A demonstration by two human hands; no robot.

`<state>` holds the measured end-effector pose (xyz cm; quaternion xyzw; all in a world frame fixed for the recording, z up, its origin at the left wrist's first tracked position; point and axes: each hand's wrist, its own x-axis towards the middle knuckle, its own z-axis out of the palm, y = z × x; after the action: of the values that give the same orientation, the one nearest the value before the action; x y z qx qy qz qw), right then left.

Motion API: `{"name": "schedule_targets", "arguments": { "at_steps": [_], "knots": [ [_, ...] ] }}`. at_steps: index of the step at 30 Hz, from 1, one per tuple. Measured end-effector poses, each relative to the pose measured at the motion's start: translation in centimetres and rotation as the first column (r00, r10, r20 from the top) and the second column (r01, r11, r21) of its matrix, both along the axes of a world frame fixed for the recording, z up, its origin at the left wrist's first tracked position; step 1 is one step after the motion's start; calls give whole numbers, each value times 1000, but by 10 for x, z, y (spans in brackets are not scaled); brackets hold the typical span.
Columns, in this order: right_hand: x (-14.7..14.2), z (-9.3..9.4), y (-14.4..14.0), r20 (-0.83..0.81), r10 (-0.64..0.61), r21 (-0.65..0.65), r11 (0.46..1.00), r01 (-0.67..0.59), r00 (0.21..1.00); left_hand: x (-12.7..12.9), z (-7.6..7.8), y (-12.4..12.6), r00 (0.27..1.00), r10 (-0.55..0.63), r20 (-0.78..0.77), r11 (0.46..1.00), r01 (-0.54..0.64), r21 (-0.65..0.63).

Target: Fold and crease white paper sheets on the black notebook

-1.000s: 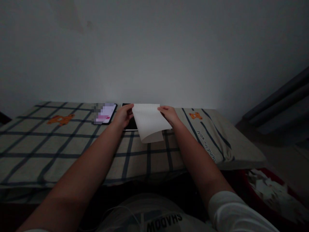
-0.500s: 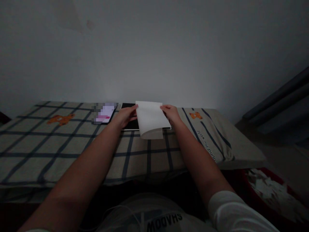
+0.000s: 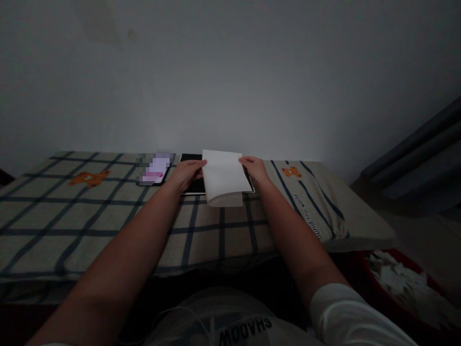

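- Now, one folded sheet of paper [image 3: 224, 177], pinched at its far corners by two hands: left hand [image 3: 187, 174], right hand [image 3: 256, 170].
- One dark tablet [image 3: 190, 172] lies under the paper, partly hidden.
- One phone [image 3: 154, 169] beside it, on the checked bed [image 3: 108, 216].
- One red bin [image 3: 403, 283] of paper scraps, lower right.

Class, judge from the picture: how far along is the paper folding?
Done: the white sheet is bent over, its fold resting on the checked cloth. In hand: the left hand and right hand pinch its upper corners above a dark tablet. Left: the fold looks rounded, not yet pressed flat.
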<state>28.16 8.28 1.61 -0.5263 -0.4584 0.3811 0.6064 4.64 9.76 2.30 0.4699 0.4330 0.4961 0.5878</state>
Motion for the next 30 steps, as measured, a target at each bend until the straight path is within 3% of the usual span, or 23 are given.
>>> {"name": "schedule_targets", "arguments": {
  "at_steps": [3, 6, 16, 24, 30],
  "knots": [
    [1, -1, 1, 13, -32, -9, 999, 32, 999, -1, 3, -2, 994, -105, 34, 990, 108, -92],
    [2, -1, 2, 13, -44, -5, 999, 44, 999, -2, 4, -2, 990, -139, 10, 984, 140, -113],
    [2, 5, -1, -181, 117, -27, 992, -124, 976, -5, 0, 2, 999, -52, -9, 996, 51, -76],
    [0, 9, -8, -254, 328, -80, 930, -358, 910, -12, -4, 11, 998, 60, 3, 998, -60, 6],
    [-4, 6, -6, -212, 300, -112, 938, -329, 930, -12, -5, 11, 997, 67, -26, 998, -67, 12]
  ]
}}
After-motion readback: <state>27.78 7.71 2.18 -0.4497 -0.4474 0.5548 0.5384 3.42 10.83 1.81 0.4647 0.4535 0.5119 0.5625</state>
